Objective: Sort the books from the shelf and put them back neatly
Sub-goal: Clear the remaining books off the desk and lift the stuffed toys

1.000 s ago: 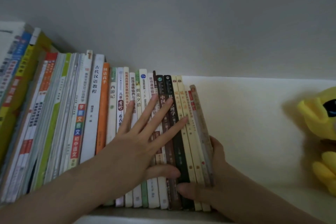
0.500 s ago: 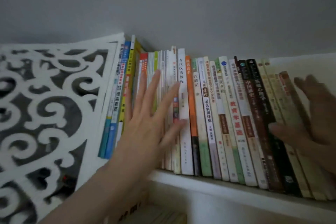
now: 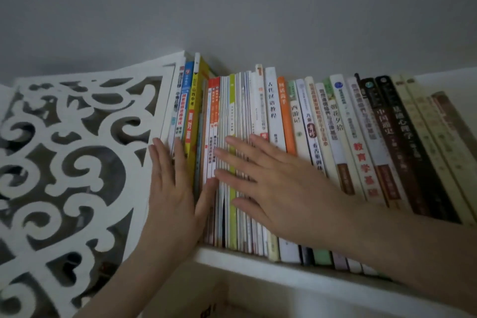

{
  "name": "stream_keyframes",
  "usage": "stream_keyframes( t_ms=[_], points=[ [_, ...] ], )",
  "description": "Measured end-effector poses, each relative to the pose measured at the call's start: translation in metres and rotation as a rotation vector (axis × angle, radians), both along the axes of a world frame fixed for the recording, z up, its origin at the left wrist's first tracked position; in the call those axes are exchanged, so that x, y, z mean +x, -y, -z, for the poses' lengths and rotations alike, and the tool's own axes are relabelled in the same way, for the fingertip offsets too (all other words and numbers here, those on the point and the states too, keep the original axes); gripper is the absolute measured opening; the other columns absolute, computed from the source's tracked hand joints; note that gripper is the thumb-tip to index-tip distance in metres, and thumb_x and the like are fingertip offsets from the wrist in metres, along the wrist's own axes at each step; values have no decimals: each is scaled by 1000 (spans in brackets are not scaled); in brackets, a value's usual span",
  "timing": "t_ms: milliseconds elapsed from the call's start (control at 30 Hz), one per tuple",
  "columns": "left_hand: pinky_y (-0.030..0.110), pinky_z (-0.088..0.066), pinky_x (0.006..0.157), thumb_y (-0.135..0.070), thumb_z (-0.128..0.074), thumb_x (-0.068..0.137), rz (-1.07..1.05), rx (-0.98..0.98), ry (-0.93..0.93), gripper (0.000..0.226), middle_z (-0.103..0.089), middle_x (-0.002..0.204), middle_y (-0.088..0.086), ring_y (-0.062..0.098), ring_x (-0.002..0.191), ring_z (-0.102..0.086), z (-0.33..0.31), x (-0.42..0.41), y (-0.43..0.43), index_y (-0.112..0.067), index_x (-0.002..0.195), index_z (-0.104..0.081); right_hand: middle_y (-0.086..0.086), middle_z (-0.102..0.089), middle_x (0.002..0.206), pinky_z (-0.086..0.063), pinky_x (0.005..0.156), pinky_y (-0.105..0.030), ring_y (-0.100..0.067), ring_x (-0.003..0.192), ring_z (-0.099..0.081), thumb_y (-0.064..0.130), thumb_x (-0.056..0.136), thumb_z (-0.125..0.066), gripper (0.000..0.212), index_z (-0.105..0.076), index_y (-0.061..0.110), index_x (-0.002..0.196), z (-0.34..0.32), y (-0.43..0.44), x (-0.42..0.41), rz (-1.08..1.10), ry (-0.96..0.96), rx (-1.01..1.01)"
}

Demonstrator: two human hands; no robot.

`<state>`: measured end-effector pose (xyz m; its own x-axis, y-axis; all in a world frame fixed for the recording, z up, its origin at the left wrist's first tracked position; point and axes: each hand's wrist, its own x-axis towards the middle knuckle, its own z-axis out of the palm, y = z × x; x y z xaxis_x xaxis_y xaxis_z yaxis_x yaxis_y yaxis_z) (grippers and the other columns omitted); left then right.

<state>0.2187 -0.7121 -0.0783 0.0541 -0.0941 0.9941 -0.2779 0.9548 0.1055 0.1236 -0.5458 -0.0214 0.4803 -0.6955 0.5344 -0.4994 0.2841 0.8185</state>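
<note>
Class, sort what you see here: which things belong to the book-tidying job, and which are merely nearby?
Belong: row of books; shelf board; left hand and right hand, flat on the spines.
Merely nearby: white carved side panel; grey wall.

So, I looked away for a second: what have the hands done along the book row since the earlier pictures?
Both hands moved left along the row. The left hand went from the middle spines to the leftmost books beside the fretwork panel. The right hand let go of the row's right end and now lies flat on the thin spines. The row stays standing on the shelf.
</note>
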Motion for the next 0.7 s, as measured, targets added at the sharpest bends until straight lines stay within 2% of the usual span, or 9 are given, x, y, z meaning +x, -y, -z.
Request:
stream_keyframes(
  t_ms=[100,167,200,300,433,533,633,700],
  points=[
    [37,12,117,-83,1,77,-1,148,153,103,22,157,14,26,144,24,0,6,-2,-11,150,12,-4,-31,153,-3,115,-41,-23,145,-20,52,95,-11,67,-37,18,145,0,-5,5,80,26,20],
    [35,20,114,-82,9,73,-96,161,161,95,41,149,-1,13,138,36,0,13,-8,-22,145,26,-3,-22,156,3,114,-38,-21,147,-11,55,94,-5,69,-25,19,150,-5,-9,15,20,40,19],
    [33,23,112,-75,6,80,-110,116,128,86,42,148,-4,11,138,36,-2,19,-13,-24,146,26,-2,-21,156,4,114,-37,-20,147,-9,54,96,-6,67,-21,19,151,-11,-11,23,-12,50,-15],
    [35,18,116,-54,-10,97,-136,-64,81,69,26,157,1,17,145,22,-13,26,-25,-19,152,12,-2,-16,158,3,115,-38,-19,148,-6,51,98,-10,63,-20,16,150,-28,-13,31,-53,62,-140],
    [46,-6,121,-61,-5,96,-189,-74,161,75,15,160,4,20,147,16,-19,3,-15,-14,153,3,-4,-16,159,-6,117,-40,-21,148,-8,45,100,-19,61,-19,14,152,-28,0,1,-12,109,-190],
    [45,-4,121,-63,3,94,-131,-58,182,75,14,160,1,17,146,17,-16,1,-13,-16,153,2,-5,-13,159,-4,117,-40,-21,148,-7,49,99,-15,65,-18,13,152,-28,-4,4,35,90,-175],
    [45,0,120,-63,2,94,-59,-73,161,73,12,161,2,16,147,16,-17,6,-24,-21,153,3,-4,4,160,8,116,-38,-18,147,8,57,97,-7,70,-5,14,152,-27,-13,14,12,100,-141],
    [46,-2,120,-52,-7,99,-57,-158,149,64,6,161,5,18,148,10,-21,-2,-38,-19,154,0,-4,-3,160,2,118,-39,-17,148,3,56,99,-12,67,-8,15,152,-22,-15,9,-32,119,-159]
  ],
)
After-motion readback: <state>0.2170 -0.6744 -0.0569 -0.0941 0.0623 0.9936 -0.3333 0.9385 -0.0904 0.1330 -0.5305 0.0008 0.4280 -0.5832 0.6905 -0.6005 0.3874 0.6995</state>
